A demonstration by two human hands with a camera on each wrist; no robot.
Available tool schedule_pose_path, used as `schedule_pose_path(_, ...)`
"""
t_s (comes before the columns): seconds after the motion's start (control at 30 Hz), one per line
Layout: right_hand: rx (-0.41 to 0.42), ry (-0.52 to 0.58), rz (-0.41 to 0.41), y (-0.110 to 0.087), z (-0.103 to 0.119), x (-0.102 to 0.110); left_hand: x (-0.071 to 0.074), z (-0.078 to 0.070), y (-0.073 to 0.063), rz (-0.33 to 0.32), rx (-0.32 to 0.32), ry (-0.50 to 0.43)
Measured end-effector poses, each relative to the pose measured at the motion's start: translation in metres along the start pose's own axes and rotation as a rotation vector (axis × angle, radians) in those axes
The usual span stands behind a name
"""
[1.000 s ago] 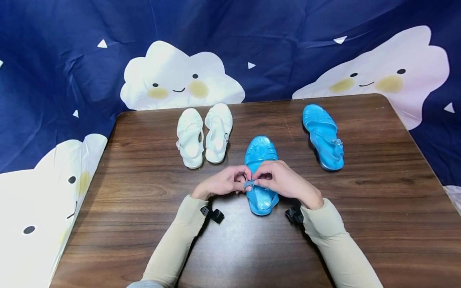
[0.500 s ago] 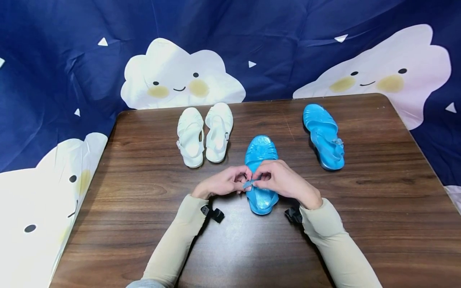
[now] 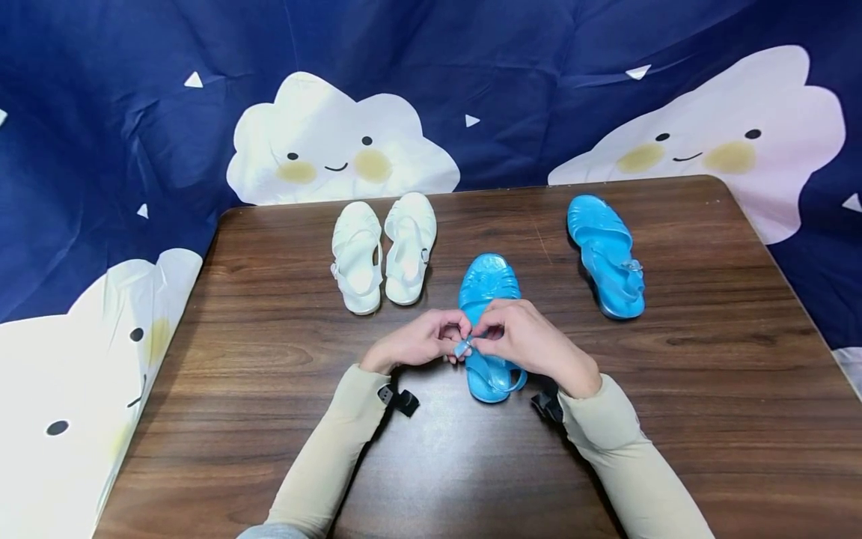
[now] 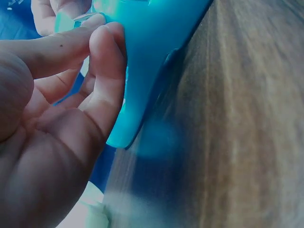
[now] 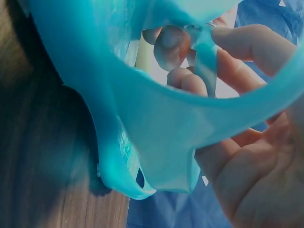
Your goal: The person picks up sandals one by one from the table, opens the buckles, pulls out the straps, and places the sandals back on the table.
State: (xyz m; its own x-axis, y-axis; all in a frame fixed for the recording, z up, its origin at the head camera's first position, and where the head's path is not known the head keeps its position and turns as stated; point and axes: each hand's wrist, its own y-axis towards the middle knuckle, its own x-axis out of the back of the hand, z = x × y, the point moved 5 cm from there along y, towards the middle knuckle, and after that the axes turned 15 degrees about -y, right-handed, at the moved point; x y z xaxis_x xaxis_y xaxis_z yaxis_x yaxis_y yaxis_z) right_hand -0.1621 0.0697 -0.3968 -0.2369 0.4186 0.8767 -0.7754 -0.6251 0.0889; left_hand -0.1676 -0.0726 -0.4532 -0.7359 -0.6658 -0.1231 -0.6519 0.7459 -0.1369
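In the head view a blue jelly sandal [image 3: 489,278] lies on the table, toe pointing away, with both hands at its left side. My left hand [image 3: 423,339] pinches the sandal's strap near its metal buckle. From the other side, my right hand [image 3: 532,338] reaches over the sandal, thumb and index finger pinching at the same buckle. The free strap end [image 3: 462,349] sticks out between the two hands. Close up in the right wrist view, the strap end [image 5: 205,66] hangs below the buckle, and the heel strap [image 5: 190,114] loops across in front.
A second blue sandal [image 3: 602,254] lies to the right, its strap through a buckle. Two white sandals [image 3: 357,258] stand side by side at the back left. Behind the wooden table [image 3: 269,389] hangs a dark blue cloth [image 3: 512,60] with printed clouds.
The strap end between the fingers has turned and now points more downward. The heel strap bulges out further on the right. Both hands stay almost in place.
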Motion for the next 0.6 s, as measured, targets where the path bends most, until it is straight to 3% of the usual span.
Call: schedule_pose_path(0.6, -0.017, 0.020, -0.006, 0.0010, -0.0053, 0.0017, 0.0008, 0.0020, 0.0012, -0.001, 0.007, 0.008)
